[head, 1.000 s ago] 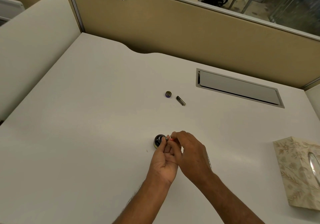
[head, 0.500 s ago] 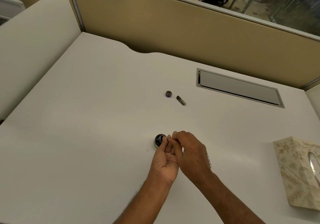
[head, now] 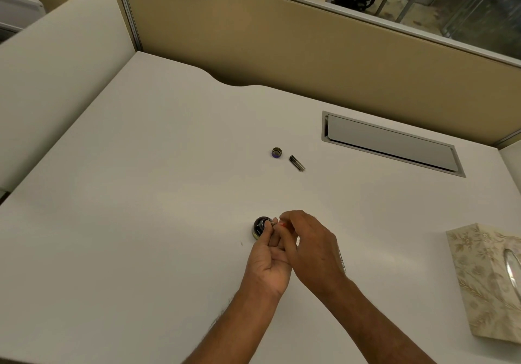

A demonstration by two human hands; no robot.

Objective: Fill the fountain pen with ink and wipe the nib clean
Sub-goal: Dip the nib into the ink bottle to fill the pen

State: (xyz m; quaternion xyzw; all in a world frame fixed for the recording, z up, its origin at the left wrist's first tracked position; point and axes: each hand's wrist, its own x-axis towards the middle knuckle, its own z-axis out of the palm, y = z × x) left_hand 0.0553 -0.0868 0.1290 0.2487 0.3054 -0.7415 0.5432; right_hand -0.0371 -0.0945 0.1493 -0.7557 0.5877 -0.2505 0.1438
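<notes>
Left hand (head: 267, 262) palm up, right hand (head: 313, 248) arched beside it, fingertips of both pinched together

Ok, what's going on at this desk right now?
A person has both hands together at a small dark round ink bottle standing open on the white desk. The left hand and right hand pinch a thin pen part with a red tip right at the bottle's mouth. The bottle's small round cap and a short dark pen piece lie apart, further back. A floral tissue box sits untouched on the right.
</notes>
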